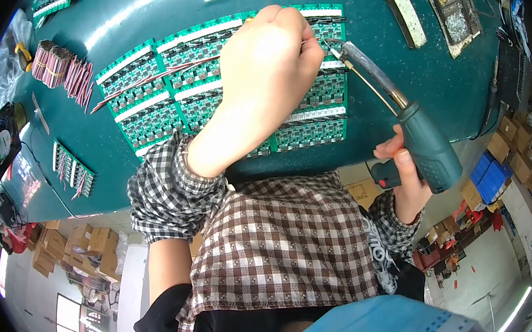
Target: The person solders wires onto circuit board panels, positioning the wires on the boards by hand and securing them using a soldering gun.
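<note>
My left hand point(269, 69) reaches over rows of green circuit boards point(146, 117), its fingers closed in a pinch near the upper right boards. What the pinch holds is hidden. In my right hand point(409, 174) is a dark green soldering gun point(429, 144) with a thin metal feed tube beside its barrel. Its tip meets the boards just right of my left fingertips. Red and dark wires point(143, 87) lie across the boards and pass under my left hand.
Bundled wires point(54, 63) lie at the left, near a small fan point(2, 141) and a separate board piece point(73, 168). A worn tray with dark and silvery residue point(454, 10) and a curved pale strip point(396, 3) lie at the far right. Cardboard boxes point(91, 243) stand below the table.
</note>
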